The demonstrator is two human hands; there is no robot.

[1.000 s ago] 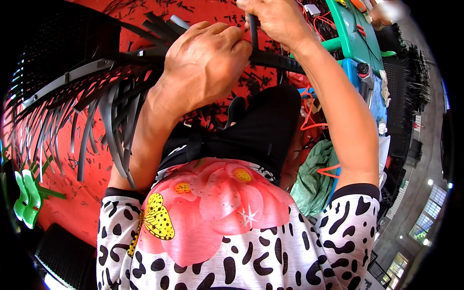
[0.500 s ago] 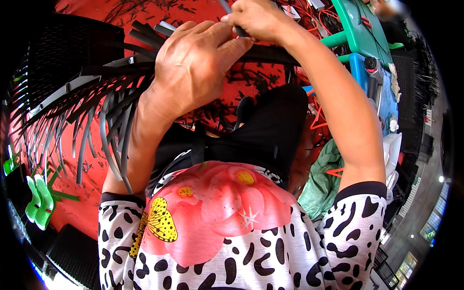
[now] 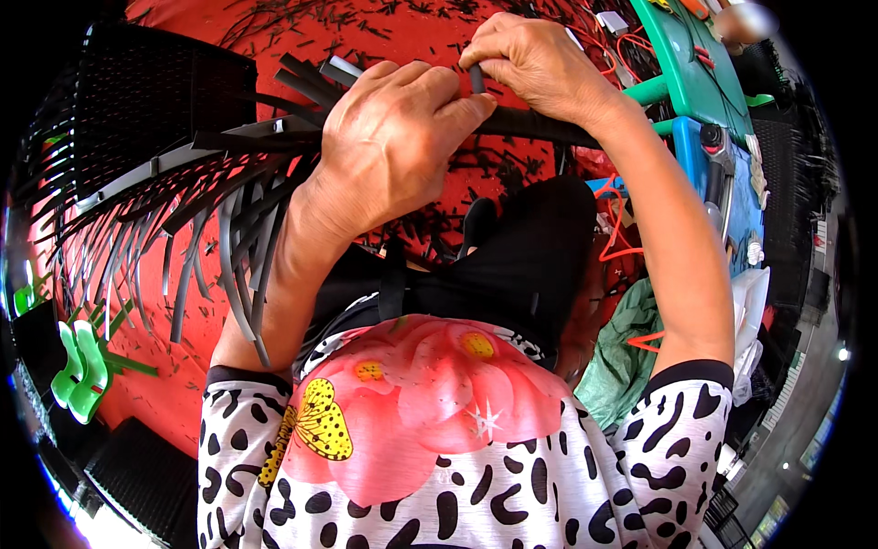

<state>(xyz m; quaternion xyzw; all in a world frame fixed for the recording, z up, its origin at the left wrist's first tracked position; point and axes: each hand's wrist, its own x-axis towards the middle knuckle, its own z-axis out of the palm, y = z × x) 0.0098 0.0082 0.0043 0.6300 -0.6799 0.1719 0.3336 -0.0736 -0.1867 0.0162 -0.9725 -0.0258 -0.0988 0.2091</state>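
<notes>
Evidently, nearest you is your patterned shirt [image 3: 439, 467], with your black trousers [image 3: 512, 265] beyond it. To the right of your lap lies a crumpled green sack [image 3: 617, 357]. Your left hand [image 3: 389, 137] is closed over the dark bar [image 3: 535, 126], knuckles up; its fingertips are hidden. Your right hand [image 3: 540, 69] is narrow, thumb and forefinger pinching the upper end of a short dark strip [image 3: 477, 80] that stands up beside your left thumb. The bar is held above the red floor [image 3: 366, 32], beyond your knees, and extends right to beneath your right forearm. Left of your left hand, a curved grey rail [image 3: 174, 163] carries many loose black strips [image 3: 229, 247], hanging over the floor's left side. Light-green plastic pieces [image 3: 84, 371] are at that side's near corner. Along the floor's right edge is a blue crate [image 3: 686, 151], a green plastic seat [image 3: 700, 69] just beyond it. Dark scraps [image 3: 439, 14] litter the floor's far part.
</notes>
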